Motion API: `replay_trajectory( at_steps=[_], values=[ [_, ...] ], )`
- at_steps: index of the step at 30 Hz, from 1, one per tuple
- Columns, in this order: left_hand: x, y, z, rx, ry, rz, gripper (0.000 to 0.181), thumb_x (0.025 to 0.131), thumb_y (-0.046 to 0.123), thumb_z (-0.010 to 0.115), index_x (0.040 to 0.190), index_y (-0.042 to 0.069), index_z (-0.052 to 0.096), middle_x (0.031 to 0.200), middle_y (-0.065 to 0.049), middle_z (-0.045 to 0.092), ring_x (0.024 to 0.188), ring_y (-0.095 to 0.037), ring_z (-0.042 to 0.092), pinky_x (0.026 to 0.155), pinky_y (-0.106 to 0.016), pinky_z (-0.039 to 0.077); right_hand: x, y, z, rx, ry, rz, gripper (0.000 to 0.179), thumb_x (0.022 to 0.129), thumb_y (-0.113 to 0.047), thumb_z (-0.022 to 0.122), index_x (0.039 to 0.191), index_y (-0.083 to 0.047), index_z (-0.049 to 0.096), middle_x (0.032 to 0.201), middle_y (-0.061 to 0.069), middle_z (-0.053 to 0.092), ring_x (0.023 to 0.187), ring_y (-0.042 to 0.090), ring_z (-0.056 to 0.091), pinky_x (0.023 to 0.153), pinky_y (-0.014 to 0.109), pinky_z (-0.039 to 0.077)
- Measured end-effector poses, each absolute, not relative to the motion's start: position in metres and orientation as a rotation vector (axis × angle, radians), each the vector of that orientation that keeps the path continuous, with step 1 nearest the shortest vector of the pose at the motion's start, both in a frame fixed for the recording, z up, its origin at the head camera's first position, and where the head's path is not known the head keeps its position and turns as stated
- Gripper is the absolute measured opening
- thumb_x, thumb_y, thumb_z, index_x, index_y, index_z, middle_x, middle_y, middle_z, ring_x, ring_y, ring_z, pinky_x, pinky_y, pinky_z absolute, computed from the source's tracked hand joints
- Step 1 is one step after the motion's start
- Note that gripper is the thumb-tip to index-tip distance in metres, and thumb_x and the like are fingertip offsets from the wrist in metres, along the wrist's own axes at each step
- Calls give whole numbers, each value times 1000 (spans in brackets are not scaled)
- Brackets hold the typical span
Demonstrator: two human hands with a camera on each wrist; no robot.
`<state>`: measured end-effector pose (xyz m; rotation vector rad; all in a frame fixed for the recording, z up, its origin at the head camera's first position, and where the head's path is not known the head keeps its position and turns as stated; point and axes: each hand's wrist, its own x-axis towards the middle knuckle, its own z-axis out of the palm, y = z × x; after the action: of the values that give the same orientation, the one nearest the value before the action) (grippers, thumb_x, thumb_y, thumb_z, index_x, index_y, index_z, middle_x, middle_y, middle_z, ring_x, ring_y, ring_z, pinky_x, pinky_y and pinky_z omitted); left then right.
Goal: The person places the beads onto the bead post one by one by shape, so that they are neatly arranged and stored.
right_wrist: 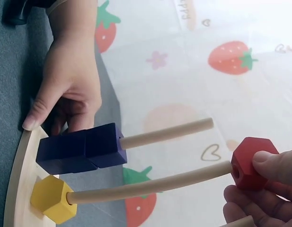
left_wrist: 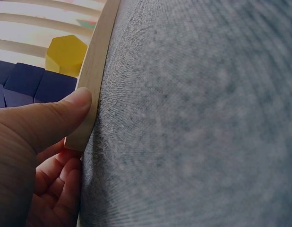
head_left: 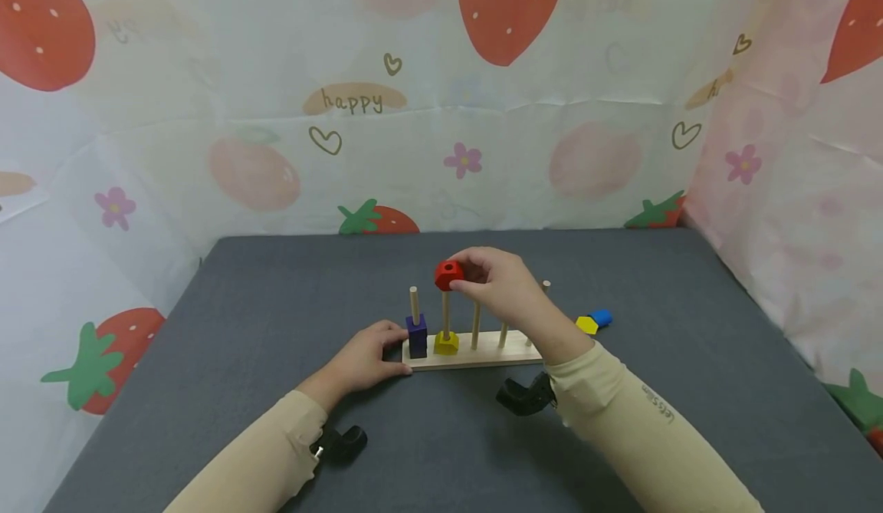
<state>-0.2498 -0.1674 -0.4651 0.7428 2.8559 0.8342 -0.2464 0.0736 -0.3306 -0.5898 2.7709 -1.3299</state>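
Observation:
My right hand pinches a red hexagonal block between thumb and fingers. In the right wrist view, the hole of the red block is right at the tip of the second peg. A yellow hexagonal block sits at the bottom of that peg. Two purple square blocks are stacked on the first peg, at the left end. My left hand holds the left end of the wooden base, its thumb on the front edge.
Further right on the base stand several bare pegs, partly hidden behind my right hand and forearm. A loose yellow block and a blue block lie on the grey table beyond the base's right end. A strawberry-print cloth hangs behind.

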Motion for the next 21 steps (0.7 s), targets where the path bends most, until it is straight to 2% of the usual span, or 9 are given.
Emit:
replay_trajectory(
  at_steps=[21],
  values=[
    [-251, -168, -467, 753, 2855, 837, 55, 72, 29, 78, 120, 7, 60, 104, 2, 55, 96, -13, 52, 89, -36, 44, -240, 65, -347, -421, 2661, -1476, 24, 85, -17, 66, 109, -18, 63, 98, -3, 62, 86, 15, 56, 79, 32, 49]
  ],
)
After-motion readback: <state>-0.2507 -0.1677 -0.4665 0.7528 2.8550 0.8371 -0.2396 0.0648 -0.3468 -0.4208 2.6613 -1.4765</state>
